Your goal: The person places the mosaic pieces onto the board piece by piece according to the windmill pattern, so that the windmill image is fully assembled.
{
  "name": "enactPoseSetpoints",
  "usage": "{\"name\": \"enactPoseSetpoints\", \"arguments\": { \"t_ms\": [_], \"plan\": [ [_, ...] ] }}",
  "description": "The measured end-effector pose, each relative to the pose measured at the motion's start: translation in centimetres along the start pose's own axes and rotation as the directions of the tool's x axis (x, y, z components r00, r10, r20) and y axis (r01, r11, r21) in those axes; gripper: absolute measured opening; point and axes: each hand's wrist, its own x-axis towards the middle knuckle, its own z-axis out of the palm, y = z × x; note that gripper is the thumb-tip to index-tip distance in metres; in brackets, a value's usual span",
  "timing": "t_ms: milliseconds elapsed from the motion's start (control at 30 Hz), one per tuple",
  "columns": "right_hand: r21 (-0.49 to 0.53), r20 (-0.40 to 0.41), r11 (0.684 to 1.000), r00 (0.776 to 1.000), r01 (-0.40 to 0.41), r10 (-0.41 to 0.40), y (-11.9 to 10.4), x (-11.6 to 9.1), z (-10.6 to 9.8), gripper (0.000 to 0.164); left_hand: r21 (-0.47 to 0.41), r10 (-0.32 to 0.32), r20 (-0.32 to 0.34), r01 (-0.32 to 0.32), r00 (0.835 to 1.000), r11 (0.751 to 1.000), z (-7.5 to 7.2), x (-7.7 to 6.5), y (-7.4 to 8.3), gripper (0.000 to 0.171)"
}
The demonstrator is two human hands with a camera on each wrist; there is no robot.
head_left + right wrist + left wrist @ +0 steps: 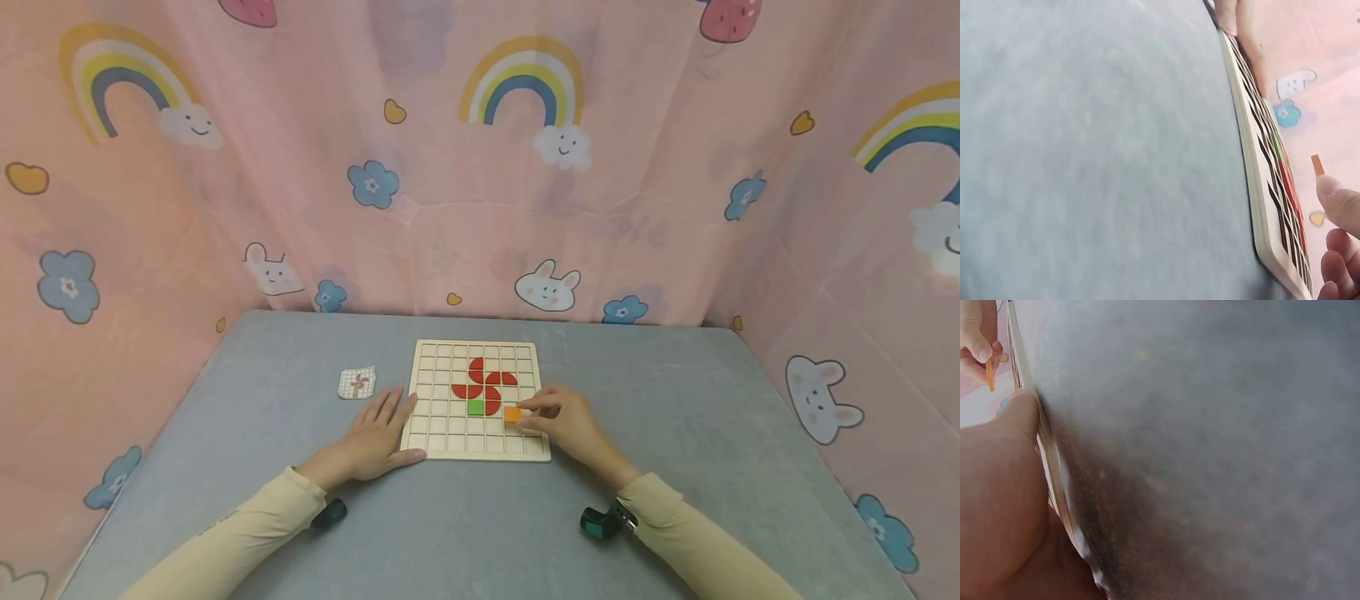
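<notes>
A square wooden grid board (442,429) lies on the table with red curved pieces (491,398) set in a pinwheel shape and one green square tile (476,407) below them. My right hand (562,421) pinches an orange square tile (512,414) between thumb and fingers over the board's right part. In the right wrist view, that orange tile (1317,165) is raised above the board's surface. My left hand (375,433) rests at the board's left edge with straight fingers, its thumb at the near left corner. The left wrist view shows the left thumb (1021,412) against the board's edge.
Left of the board lies a small paper card (357,383) printed with a grid and a coloured pattern. The grey tabletop (675,417) is backed by a pink patterned curtain (465,233). Dark wrist devices (600,522) sit under both forearms.
</notes>
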Motion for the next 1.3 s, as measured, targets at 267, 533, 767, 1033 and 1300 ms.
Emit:
{"name": "enactPoseSetpoints", "arguments": {
  "t_ms": [267, 533, 767, 1033, 1300],
  "plan": [
    [0.003, 0.017, 1.000, 1.000, 0.004, -0.004, -1.2, 0.3, 1.9, 0.022, 0.040, -0.022, 0.021, 0.021, 1.000, 0.999, -0.1, 0.2, 0.1, 0.097],
    [-0.012, 0.025, 0.998, 0.998, 0.061, -0.061, -1.7, 0.7, 3.3, 0.022, 0.034, -0.024, 0.022, 0.023, 0.999, 0.999, -0.4, -0.1, 0.6, 0.092],
    [-0.002, 0.020, 0.996, 0.996, 0.091, -0.091, -2.1, 0.8, 4.0, 0.022, 0.047, -0.052, 0.033, 0.050, 0.998, 0.998, -0.8, -0.1, 1.2, 0.091],
    [-0.024, 0.016, 0.996, 0.996, 0.084, -0.083, -2.2, 1.1, 4.5, 0.022, 0.054, -0.049, 0.026, 0.047, 0.998, 0.997, -0.7, -0.1, 1.1, 0.091],
    [-0.025, 0.024, 0.997, 0.997, 0.071, -0.070, -2.1, 1.3, 4.8, 0.021, 0.048, -0.057, 0.029, 0.056, 0.998, 0.997, -0.7, -0.1, 1.1, 0.091]
  ]
}}
